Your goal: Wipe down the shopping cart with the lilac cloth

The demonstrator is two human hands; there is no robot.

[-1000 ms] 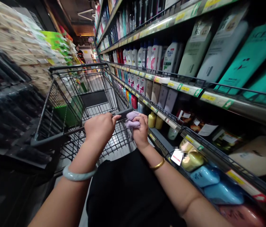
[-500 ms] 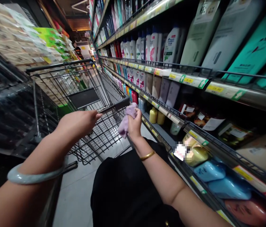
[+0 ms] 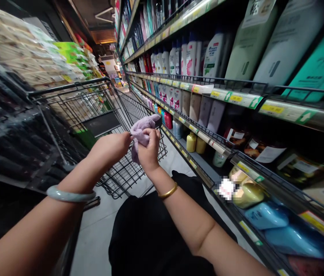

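Dark shelves (image 3: 179, 26) lined with bottles
White bottles (image 3: 191, 61) stand upright along a wire-fronted shelf (image 3: 242, 98); the lowest shelf (image 3: 200, 160) carries yellow bottles (image 3: 191, 143) and, nearer, shiny blue bottles (image 3: 267, 215).

The right hand (image 3: 148, 150) is bringing the purple cloth (image 3: 143, 128) in from beyond the cart's (image 3: 71, 86) near right corner — it is now covering part of the near edge, closing the gap to the left hand (image 3: 112, 145) — while the cart's far edge is swinging leftward.
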